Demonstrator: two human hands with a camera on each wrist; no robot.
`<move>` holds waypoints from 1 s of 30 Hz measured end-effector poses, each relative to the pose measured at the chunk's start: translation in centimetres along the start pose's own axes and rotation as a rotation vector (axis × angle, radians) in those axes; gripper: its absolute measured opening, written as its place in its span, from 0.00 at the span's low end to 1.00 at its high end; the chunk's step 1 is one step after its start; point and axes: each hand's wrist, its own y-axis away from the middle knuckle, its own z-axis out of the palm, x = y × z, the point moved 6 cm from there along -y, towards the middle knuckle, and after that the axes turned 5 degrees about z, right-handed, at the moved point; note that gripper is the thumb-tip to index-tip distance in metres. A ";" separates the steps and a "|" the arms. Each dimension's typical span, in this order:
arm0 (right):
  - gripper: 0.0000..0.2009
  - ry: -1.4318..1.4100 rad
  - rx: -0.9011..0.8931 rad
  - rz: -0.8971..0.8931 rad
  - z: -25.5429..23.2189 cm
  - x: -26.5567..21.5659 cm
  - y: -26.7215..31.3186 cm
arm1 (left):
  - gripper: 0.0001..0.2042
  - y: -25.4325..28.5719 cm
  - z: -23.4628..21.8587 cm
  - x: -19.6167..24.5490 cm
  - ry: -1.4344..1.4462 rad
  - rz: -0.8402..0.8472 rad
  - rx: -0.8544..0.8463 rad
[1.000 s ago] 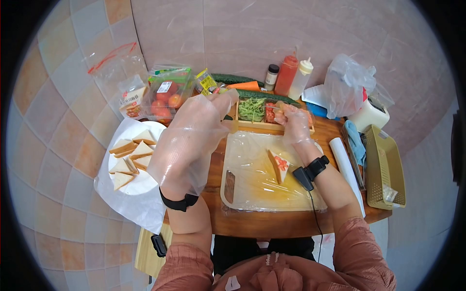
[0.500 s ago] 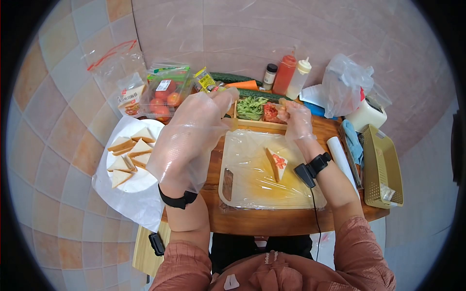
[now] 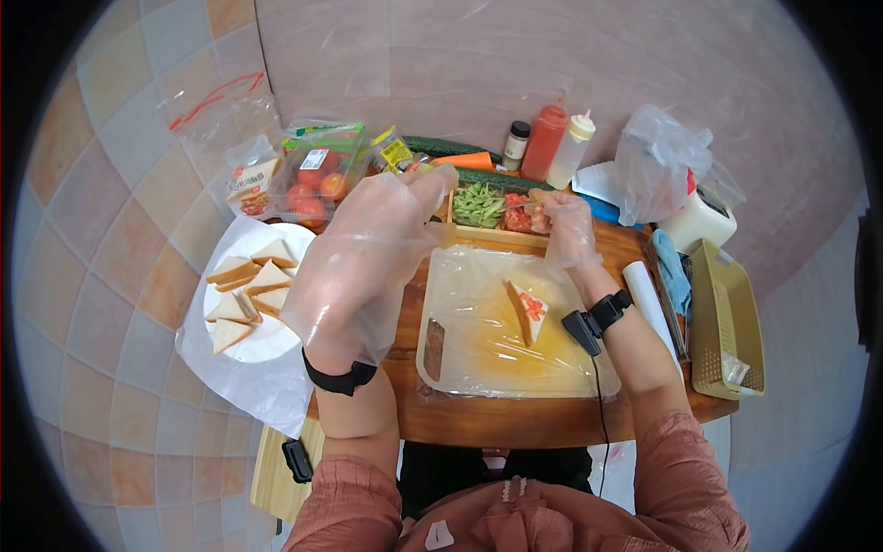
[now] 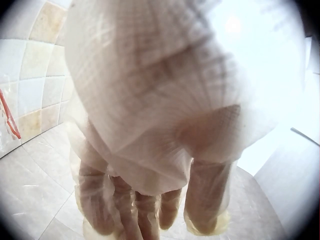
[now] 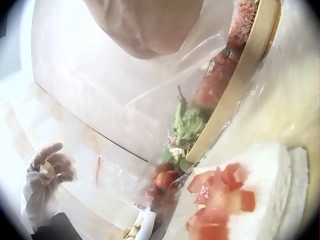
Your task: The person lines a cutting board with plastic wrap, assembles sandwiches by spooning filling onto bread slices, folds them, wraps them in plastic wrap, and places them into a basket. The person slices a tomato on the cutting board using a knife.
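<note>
My right hand (image 3: 566, 225), in a clear plastic glove, is at the wooden divided box (image 3: 497, 236). Its fingertips are over the diced tomato (image 3: 518, 217); I cannot tell whether they hold any. In the right wrist view the box shows shredded greens (image 5: 187, 122), tomato and a crumbly pink filling (image 5: 245, 22). A triangle of bread (image 3: 529, 315) topped with tomato pieces lies on the film-covered cutting board (image 3: 469, 368). Raised left of the board, my gloved left hand (image 3: 368, 235) holds nothing visible. Its fingers hang loosely in the left wrist view.
Several bread triangles sit on a white plate (image 3: 294, 241) at left. Behind are packed tomatoes (image 3: 317, 179), cucumbers (image 3: 451, 147), a seasoning jar (image 3: 515, 145), a red squeeze bottle (image 3: 546, 143) and a white one (image 3: 572, 149). A film roll (image 3: 648, 308) and plastic basket (image 3: 727, 322) stand right.
The right hand has stayed at the box, shifting slightly over the tomato compartment. The left hand keeps its raised place, and the bread on the board has not moved.
</note>
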 end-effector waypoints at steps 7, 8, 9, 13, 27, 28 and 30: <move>0.10 -0.088 0.015 0.021 -0.6 0.7 -0.3 | 0.08 0.5 -0.2 0.1 -0.011 0.011 0.024; 0.10 -0.088 0.016 0.022 -0.7 1.0 -0.6 | 0.07 0.8 -0.4 0.2 -0.011 0.013 0.028; 0.10 -0.099 0.030 0.038 -0.8 1.4 -0.9 | 0.07 0.7 -0.3 0.1 -0.011 0.014 0.032; 0.09 -0.012 0.014 -0.013 -0.7 1.2 -0.7 | 0.07 1.0 -0.5 0.0 -0.016 0.019 0.048; 0.07 -0.118 -0.066 -0.032 0.3 3.6 -1.4 | 0.06 1.2 -0.5 -0.1 -0.039 0.050 0.103; 0.07 -0.129 -0.078 -0.052 0.0 3.9 -1.7 | 0.06 1.3 -0.7 0.0 -0.038 0.049 0.103; 0.07 -0.125 -0.060 -0.065 0.0 3.4 -1.6 | 0.10 1.3 -0.8 0.0 0.019 0.016 0.019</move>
